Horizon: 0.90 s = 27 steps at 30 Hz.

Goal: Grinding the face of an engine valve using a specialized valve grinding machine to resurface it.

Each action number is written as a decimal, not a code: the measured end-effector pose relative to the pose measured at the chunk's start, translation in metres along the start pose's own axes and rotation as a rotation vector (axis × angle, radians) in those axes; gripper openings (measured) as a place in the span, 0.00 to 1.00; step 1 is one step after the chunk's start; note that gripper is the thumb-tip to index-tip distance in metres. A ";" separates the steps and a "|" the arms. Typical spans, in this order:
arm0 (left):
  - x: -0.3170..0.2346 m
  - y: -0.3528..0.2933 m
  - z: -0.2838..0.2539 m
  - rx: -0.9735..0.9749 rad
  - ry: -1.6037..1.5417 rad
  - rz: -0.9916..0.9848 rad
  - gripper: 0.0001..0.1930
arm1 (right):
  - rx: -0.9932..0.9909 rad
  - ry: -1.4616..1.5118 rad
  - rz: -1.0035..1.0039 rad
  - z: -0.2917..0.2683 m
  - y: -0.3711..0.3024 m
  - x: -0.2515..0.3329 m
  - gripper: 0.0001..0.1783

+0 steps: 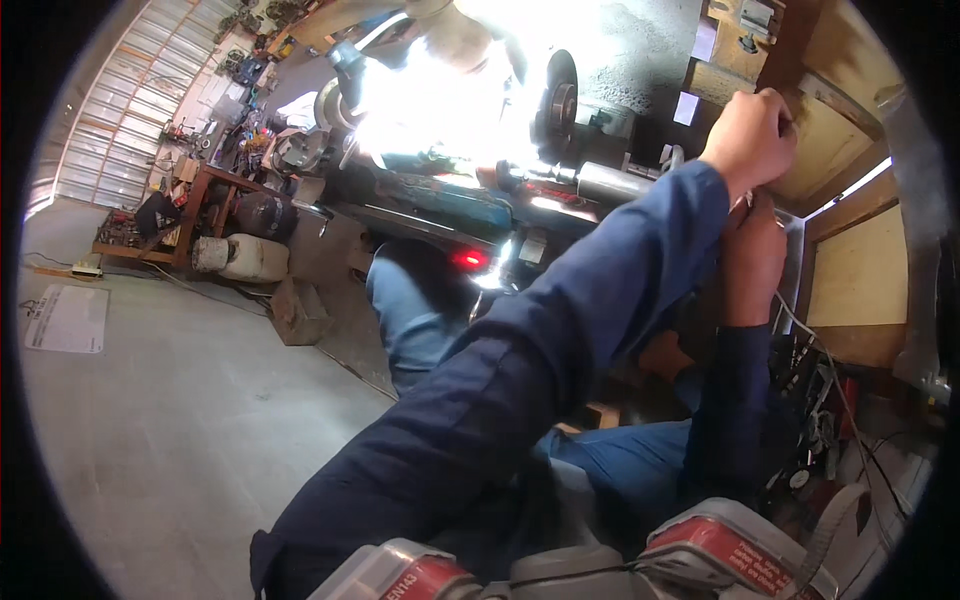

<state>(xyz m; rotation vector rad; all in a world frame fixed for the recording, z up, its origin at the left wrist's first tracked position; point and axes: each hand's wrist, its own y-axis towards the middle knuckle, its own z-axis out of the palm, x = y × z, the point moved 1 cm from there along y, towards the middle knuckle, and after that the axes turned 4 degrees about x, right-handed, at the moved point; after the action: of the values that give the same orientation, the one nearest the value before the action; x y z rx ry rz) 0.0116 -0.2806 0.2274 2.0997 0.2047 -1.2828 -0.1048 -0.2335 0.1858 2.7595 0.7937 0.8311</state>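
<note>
My left hand (752, 140), in a dark blue sleeve, reaches across to the upper right, its fingers curled closed. Just below it is my right hand (755, 255), also closed, with its fingertips close under the left hand. Whatever lies between the fingers is hidden or too small to name. Left of my hands runs a lathe-like machine (470, 212) with a metal cylinder (610, 185) near my left sleeve. Strong glare washes out the machine's middle.
Wooden panels (860, 265) stand close to my hands on the right. A cable (825, 350) hangs below them. Respirator filters (725, 550) cross the lower edge. A wooden bench (195, 215), a pale gas cylinder (245, 258) and a box (298, 310) stand at the left.
</note>
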 end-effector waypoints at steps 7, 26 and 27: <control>-0.033 -0.151 -0.022 -0.281 0.179 0.372 0.09 | 0.188 0.155 -0.079 -0.007 0.025 -0.012 0.15; -0.018 -0.136 0.023 0.061 1.033 0.089 0.25 | 0.922 0.662 0.031 0.053 0.114 -0.082 0.17; -0.019 -0.131 0.022 0.110 0.998 0.065 0.24 | 0.769 0.548 -0.039 0.045 0.105 -0.086 0.17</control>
<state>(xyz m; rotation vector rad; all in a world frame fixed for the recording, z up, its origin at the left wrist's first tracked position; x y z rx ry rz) -0.0732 -0.1897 0.1773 2.6420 0.4843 -0.1090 -0.0940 -0.3678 0.1376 3.1321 1.5303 1.5889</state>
